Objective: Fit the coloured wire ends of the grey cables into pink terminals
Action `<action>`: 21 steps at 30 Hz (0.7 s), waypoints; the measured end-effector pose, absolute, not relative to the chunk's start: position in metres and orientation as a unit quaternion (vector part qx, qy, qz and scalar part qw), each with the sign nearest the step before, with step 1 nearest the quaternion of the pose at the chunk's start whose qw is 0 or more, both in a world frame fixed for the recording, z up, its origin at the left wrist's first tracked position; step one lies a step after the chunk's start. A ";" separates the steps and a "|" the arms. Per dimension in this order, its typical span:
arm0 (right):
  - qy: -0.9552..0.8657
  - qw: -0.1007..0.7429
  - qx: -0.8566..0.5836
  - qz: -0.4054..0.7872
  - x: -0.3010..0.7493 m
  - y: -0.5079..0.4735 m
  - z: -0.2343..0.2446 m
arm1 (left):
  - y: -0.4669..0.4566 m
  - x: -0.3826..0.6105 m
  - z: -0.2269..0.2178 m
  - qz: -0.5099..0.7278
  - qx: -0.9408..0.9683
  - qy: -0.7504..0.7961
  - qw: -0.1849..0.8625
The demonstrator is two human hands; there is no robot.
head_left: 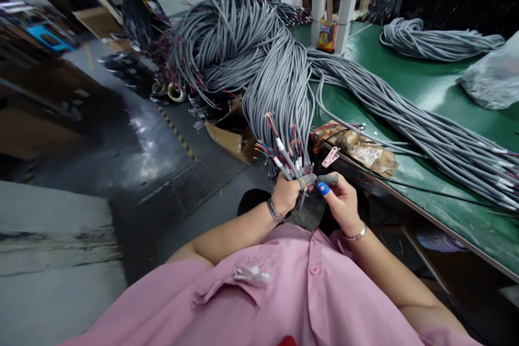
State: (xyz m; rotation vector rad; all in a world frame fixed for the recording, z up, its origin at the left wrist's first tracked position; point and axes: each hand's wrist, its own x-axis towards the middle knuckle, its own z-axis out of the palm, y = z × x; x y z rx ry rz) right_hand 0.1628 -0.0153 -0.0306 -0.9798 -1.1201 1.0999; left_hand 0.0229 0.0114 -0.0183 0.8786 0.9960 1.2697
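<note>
My left hand (287, 193), with a covered finger, is closed around several grey cables (288, 165). Their stripped ends fan out up and to the left, with white bands and thin coloured wires. Close beside it, fingertips nearly touching, my right hand (344, 201) is curled into a pinch. It wears a blue cover on the thumb and a grey one on a finger; whatever lies between those fingers is too small to make out. Behind my hands hangs a thick bundle of grey cables (279, 92), draped off the table.
A green table (441, 92) runs along the right, bearing a long row of cables (389, 100) and a coiled bundle (438, 40). At its near edge are a pink clip (331, 157) and a taped block (365, 151). Below stands an open cardboard box (229, 138).
</note>
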 end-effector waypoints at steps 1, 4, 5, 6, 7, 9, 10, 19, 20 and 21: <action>-0.512 0.595 -0.421 0.455 0.165 -0.018 -0.032 | 0.011 0.023 -0.018 0.548 0.382 0.433 0.605; -0.507 0.593 -0.422 0.462 0.170 -0.018 -0.035 | 0.011 0.023 -0.018 0.532 0.403 0.447 0.596; -0.487 0.595 -0.425 0.477 0.171 -0.016 -0.036 | 0.011 0.023 -0.019 0.525 0.410 0.453 0.593; -0.469 0.596 -0.427 0.492 0.171 -0.013 -0.036 | 0.011 0.023 -0.020 0.520 0.416 0.458 0.589; -0.457 0.595 -0.426 0.507 0.170 -0.010 -0.035 | 0.011 0.023 -0.022 0.515 0.423 0.462 0.585; -0.446 0.588 -0.417 0.531 0.166 -0.005 -0.031 | 0.011 0.022 -0.025 0.505 0.440 0.470 0.575; -0.441 0.588 -0.413 0.538 0.164 -0.003 -0.029 | 0.011 0.022 -0.027 0.499 0.449 0.473 0.571; -0.292 0.575 -0.379 0.663 0.154 -0.004 -0.029 | 0.008 0.021 -0.027 0.520 0.438 0.442 0.585; -0.265 0.565 -0.360 0.694 0.155 -0.003 -0.031 | 0.008 0.021 -0.026 0.525 0.425 0.438 0.593; -0.237 0.560 -0.343 0.716 0.156 -0.001 -0.034 | 0.008 0.022 -0.024 0.529 0.410 0.436 0.601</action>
